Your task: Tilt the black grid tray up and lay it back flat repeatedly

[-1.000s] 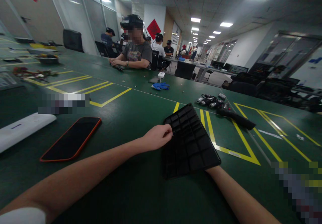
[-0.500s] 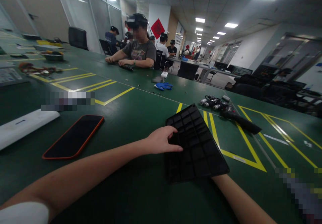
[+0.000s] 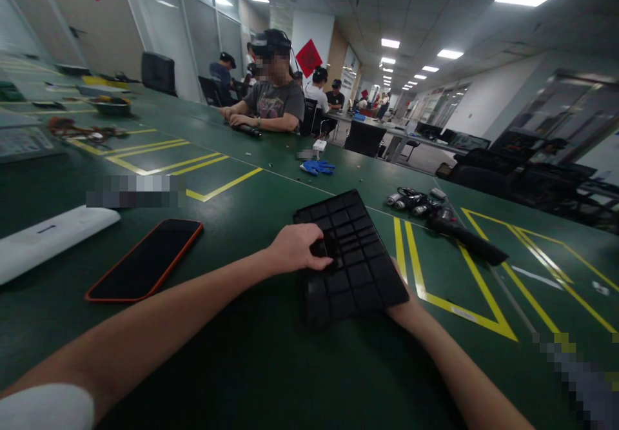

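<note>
A black plastic tray [image 3: 355,249] with many small square compartments lies tilted on the green table [image 3: 271,365] in front of me. My left hand [image 3: 294,249] grips its left edge, thumb reaching onto the compartments. My right hand [image 3: 405,309] is mostly hidden under the tray's near right corner and holds it from below.
A black phone in an orange case [image 3: 145,259] and a long white device [image 3: 51,236] lie at the left. Small cylindrical parts [image 3: 413,201] and a black tool [image 3: 467,240] lie beyond the tray. Blue gloves [image 3: 316,167] lie farther back. Another person [image 3: 271,98] sits working across the table.
The tray has shifted left, off the yellow floor-tape lines, and sits flatter. My left hand slid from its edge onto the compartments; my right hand now shows at the near corner.
</note>
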`<move>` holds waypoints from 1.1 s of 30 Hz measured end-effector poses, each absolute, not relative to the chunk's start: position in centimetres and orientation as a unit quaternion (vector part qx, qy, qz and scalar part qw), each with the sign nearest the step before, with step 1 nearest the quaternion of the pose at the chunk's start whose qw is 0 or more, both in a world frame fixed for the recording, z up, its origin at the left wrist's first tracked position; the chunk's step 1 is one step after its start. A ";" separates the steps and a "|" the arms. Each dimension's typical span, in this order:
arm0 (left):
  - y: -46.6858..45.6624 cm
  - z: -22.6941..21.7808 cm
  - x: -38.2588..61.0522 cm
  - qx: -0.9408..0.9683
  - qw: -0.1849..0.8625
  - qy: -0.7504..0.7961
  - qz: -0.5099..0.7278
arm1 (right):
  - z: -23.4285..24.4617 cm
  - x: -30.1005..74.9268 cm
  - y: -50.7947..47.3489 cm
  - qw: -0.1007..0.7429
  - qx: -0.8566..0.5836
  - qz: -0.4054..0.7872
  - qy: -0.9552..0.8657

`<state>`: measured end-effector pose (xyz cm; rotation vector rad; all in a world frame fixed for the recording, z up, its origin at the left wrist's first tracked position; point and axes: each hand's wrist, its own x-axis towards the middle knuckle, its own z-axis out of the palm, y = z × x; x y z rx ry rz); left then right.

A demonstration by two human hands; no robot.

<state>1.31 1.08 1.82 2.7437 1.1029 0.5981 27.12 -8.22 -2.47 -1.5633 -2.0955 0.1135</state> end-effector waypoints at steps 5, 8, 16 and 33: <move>6.9 2.9 -3.1 0.798 -0.018 0.588 0.130 | -1.6 31.7 -7.1 0.209 -0.717 -0.056 -0.662; 9.2 3.2 -5.7 0.719 -0.027 0.690 0.071 | -2.2 34.5 -6.9 0.154 -0.783 -0.081 -0.597; 8.8 4.1 -6.0 0.705 0.013 0.690 0.161 | -1.7 33.8 -7.4 0.076 -0.774 -0.193 -0.598; 2.0 -0.7 3.3 0.944 0.043 0.308 0.106 | 0.0 20.9 -11.3 0.026 -0.558 0.094 -0.824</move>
